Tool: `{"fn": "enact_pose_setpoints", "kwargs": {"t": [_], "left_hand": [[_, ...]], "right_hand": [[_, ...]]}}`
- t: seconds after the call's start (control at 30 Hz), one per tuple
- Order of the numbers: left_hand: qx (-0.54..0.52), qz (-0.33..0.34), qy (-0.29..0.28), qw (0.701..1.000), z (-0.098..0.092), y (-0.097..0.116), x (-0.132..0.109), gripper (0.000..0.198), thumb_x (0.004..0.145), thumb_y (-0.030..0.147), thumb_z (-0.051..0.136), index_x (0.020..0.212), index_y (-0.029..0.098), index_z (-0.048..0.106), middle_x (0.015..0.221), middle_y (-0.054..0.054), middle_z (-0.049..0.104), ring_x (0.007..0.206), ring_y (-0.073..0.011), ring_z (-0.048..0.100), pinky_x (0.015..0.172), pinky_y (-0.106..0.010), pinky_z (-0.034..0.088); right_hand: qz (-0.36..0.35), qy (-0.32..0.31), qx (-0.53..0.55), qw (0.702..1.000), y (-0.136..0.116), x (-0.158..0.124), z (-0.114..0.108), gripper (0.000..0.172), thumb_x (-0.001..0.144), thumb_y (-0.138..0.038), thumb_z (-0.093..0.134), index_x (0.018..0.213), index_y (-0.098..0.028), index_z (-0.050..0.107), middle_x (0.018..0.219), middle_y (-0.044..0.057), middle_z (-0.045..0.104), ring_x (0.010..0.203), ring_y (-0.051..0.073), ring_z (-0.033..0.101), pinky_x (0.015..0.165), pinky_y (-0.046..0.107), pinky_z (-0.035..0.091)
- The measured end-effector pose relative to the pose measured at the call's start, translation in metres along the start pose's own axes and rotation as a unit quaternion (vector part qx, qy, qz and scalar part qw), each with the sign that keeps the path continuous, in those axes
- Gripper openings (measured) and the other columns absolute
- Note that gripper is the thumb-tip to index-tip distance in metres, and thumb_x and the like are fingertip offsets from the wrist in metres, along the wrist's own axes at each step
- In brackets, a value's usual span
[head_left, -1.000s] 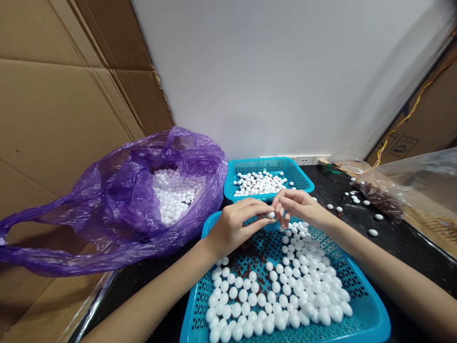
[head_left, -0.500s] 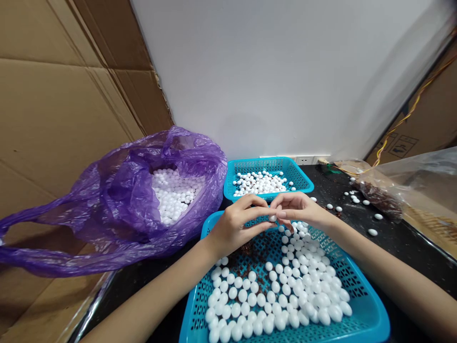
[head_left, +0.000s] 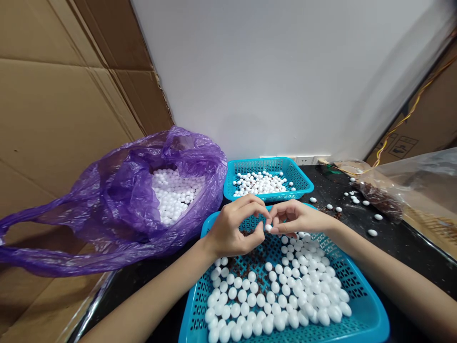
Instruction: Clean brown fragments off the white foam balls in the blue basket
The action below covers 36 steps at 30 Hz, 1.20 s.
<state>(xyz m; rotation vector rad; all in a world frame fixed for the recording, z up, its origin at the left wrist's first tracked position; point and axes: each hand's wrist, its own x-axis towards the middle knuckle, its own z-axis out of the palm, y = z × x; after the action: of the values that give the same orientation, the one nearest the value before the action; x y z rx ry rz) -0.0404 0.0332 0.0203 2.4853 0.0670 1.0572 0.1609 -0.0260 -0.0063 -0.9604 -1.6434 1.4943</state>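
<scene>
My left hand [head_left: 233, 229] and my right hand [head_left: 298, 217] meet fingertip to fingertip above the far end of the near blue basket [head_left: 371, 312]. Between them they pinch one small white bead [head_left: 267, 227]. Both hands have curled fingers. The near basket holds several white oval beads [head_left: 285, 297] and some brown crumbs [head_left: 250, 259] on its mesh floor below my left hand.
A second blue basket [head_left: 266, 166] with white beads stands behind. A purple plastic bag [head_left: 117, 209] full of white beads lies at left. Loose beads [head_left: 373, 232] dot the black table at right, beside a clear plastic bag [head_left: 403, 190]. Cardboard stands left.
Both hands have dropped slightly toward the near basket and come closer to me, still pinching the bead between them. Nothing else has moved.
</scene>
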Motion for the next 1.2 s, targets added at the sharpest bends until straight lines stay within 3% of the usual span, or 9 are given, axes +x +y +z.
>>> {"fn": "enact_pose_setpoints", "kwargs": {"t": [0.17, 0.37, 0.43, 0.57, 0.67, 0.8, 0.9, 1.03, 1.2], "left_hand": [[0.012, -0.027, 0.048, 0.998, 0.001, -0.002, -0.001, 0.013, 0.076, 0.003, 0.050, 0.076, 0.013, 0.057, 0.079, -0.002, 0.056, 0.068, -0.0095, 0.052, 0.059, -0.022, 0.043], [0.012, -0.048, 0.052, 0.997, 0.002, -0.004, -0.002, 0.016, 0.078, 0.002, 0.049, 0.072, 0.014, 0.058, 0.076, -0.001, 0.056, 0.065, -0.0090, 0.050, 0.056, -0.021, 0.040], [0.014, -0.049, 0.057, 0.997, 0.002, -0.003, -0.002, 0.017, 0.078, 0.002, 0.049, 0.071, 0.014, 0.058, 0.077, -0.001, 0.056, 0.065, -0.0089, 0.050, 0.056, -0.021, 0.040], [0.012, -0.055, 0.079, 0.995, 0.002, -0.002, -0.002, 0.018, 0.079, 0.002, 0.049, 0.071, 0.015, 0.058, 0.078, -0.001, 0.056, 0.064, -0.0082, 0.049, 0.055, -0.020, 0.040], [0.011, -0.070, 0.080, 0.994, 0.002, -0.003, -0.002, 0.017, 0.078, 0.002, 0.048, 0.071, 0.015, 0.057, 0.077, 0.000, 0.057, 0.065, -0.0086, 0.050, 0.055, -0.020, 0.039], [0.028, -0.139, -0.008, 0.990, 0.003, -0.007, -0.002, 0.016, 0.079, 0.005, 0.047, 0.075, 0.016, 0.058, 0.078, 0.000, 0.058, 0.066, -0.0099, 0.052, 0.059, -0.021, 0.041], [0.053, -0.184, -0.138, 0.972, 0.004, -0.010, -0.003, 0.019, 0.076, 0.007, 0.048, 0.076, 0.019, 0.062, 0.079, 0.001, 0.062, 0.069, -0.0116, 0.056, 0.065, -0.023, 0.043], [0.090, -0.197, -0.242, 0.946, 0.005, -0.011, -0.004, 0.023, 0.073, 0.007, 0.048, 0.077, 0.020, 0.066, 0.080, 0.001, 0.067, 0.074, -0.0153, 0.061, 0.066, -0.024, 0.043], [0.130, -0.197, -0.289, 0.928, 0.005, -0.012, -0.007, 0.025, 0.075, 0.009, 0.049, 0.085, 0.020, 0.068, 0.087, -0.001, 0.070, 0.082, -0.0192, 0.064, 0.072, -0.026, 0.045]], "right_hand": [[0.015, -0.027, -0.060, 0.998, -0.002, -0.002, 0.002, 0.022, 0.079, -0.032, 0.067, 0.093, -0.015, 0.063, 0.067, -0.002, 0.058, 0.052, 0.007, 0.050, 0.048, 0.018, 0.041], [0.072, -0.190, -0.181, 0.962, -0.003, -0.003, 0.008, 0.019, 0.077, -0.029, 0.069, 0.088, -0.014, 0.066, 0.062, -0.002, 0.060, 0.054, 0.009, 0.054, 0.049, 0.019, 0.038], [0.034, -0.102, -0.171, 0.979, -0.004, -0.002, 0.008, 0.018, 0.078, -0.031, 0.068, 0.088, -0.015, 0.065, 0.057, -0.004, 0.054, 0.049, 0.007, 0.047, 0.045, 0.019, 0.033], [-0.100, 0.273, -0.061, 0.955, -0.002, 0.005, -0.002, 0.030, 0.084, -0.036, 0.059, 0.111, -0.022, 0.053, 0.061, -0.005, 0.049, 0.042, 0.006, 0.034, 0.039, 0.020, 0.025], [-0.110, 0.365, -0.008, 0.925, 0.002, 0.009, -0.008, 0.036, 0.083, -0.037, 0.060, 0.113, -0.022, 0.048, 0.063, -0.005, 0.048, 0.038, 0.005, 0.029, 0.035, 0.021, 0.021], [-0.100, 0.292, -0.089, 0.947, 0.004, 0.008, -0.004, 0.020, 0.084, -0.035, 0.058, 0.097, -0.020, 0.055, 0.064, -0.004, 0.048, 0.046, 0.008, 0.039, 0.040, 0.020, 0.029], [-0.050, 0.145, -0.218, 0.964, 0.002, 0.004, 0.002, 0.013, 0.087, -0.030, 0.054, 0.090, -0.018, 0.060, 0.066, -0.002, 0.052, 0.052, 0.009, 0.044, 0.046, 0.020, 0.033], [0.024, -0.035, -0.358, 0.933, -0.002, 0.001, 0.005, 0.009, 0.083, -0.022, 0.059, 0.088, -0.017, 0.065, 0.062, -0.003, 0.055, 0.053, 0.009, 0.048, 0.050, 0.020, 0.033], [0.050, -0.038, -0.400, 0.914, -0.001, 0.001, 0.002, 0.013, 0.079, -0.021, 0.065, 0.091, -0.017, 0.066, 0.062, -0.004, 0.054, 0.054, 0.009, 0.050, 0.051, 0.019, 0.033]]}}
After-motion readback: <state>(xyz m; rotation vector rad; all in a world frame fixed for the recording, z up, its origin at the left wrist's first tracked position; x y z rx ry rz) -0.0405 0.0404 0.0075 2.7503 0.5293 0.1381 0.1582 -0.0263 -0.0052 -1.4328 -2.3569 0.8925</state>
